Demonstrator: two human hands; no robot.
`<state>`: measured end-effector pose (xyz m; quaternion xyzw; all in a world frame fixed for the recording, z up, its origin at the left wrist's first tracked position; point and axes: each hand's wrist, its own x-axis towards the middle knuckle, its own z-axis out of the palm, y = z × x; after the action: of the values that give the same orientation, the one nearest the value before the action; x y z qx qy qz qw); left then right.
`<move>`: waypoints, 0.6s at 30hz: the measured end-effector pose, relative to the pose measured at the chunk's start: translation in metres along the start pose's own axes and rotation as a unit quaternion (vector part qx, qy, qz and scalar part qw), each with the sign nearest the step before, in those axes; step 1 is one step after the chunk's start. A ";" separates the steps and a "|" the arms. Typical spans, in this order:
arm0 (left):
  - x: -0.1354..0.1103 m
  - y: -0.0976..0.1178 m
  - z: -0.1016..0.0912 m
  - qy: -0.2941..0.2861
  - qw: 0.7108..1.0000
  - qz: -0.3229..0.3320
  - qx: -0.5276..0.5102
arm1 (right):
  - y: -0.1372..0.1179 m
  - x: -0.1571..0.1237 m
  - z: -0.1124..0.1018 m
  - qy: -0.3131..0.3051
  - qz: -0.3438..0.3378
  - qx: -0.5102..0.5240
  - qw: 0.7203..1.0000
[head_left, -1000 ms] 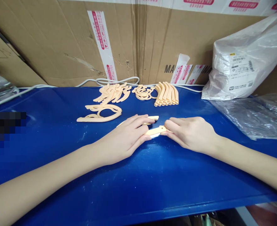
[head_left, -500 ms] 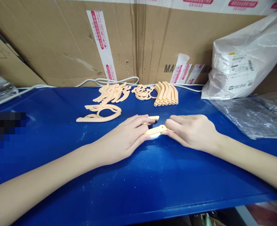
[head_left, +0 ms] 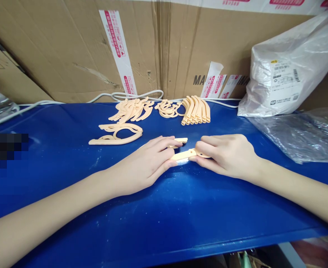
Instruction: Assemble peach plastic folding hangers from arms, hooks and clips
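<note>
Over the blue table (head_left: 158, 223), the left hand (head_left: 149, 163) pinches a cream bar (head_left: 182, 155) between thumb and fingers. At the bar's three o'clock, the right hand (head_left: 226, 154) grips a holed end piece (head_left: 199, 153), fingers curled. Beyond lie a hanger-shaped piece (head_left: 116, 142) towards ten o'clock and curved arms (head_left: 197, 108) near one.

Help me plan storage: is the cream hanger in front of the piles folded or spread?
Folded: the cream hanger has both arms running leftward, side by side, from its right end.
</note>
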<state>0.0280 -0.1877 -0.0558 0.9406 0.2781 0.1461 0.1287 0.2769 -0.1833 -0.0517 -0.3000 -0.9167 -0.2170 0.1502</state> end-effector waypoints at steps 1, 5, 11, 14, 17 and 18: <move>0.000 0.000 0.000 0.000 1.000 0.001 0.001 | 0.000 0.000 0.000 0.000 -0.001 0.003 1.000; 0.002 0.001 0.000 -0.004 1.000 -0.001 0.002 | 0.001 0.000 0.000 0.007 -0.008 0.007 1.000; 0.001 0.000 -0.001 -0.006 1.000 -0.001 -0.003 | 0.001 0.000 0.000 0.021 -0.011 -0.004 1.000; 0.001 0.000 0.000 0.000 1.000 0.006 -0.003 | 0.001 0.000 -0.001 0.028 -0.029 -0.024 0.999; 0.001 0.000 0.000 0.007 1.000 0.013 -0.006 | 0.002 0.001 -0.002 0.038 -0.055 -0.051 0.996; 0.001 0.000 0.000 0.007 1.000 0.013 -0.007 | 0.003 0.001 -0.002 0.041 -0.062 -0.060 0.995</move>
<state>0.0288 -0.1870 -0.0561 0.9423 0.2654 0.1567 0.1307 0.2781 -0.1822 -0.0485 -0.2423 -0.9118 -0.2925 0.1561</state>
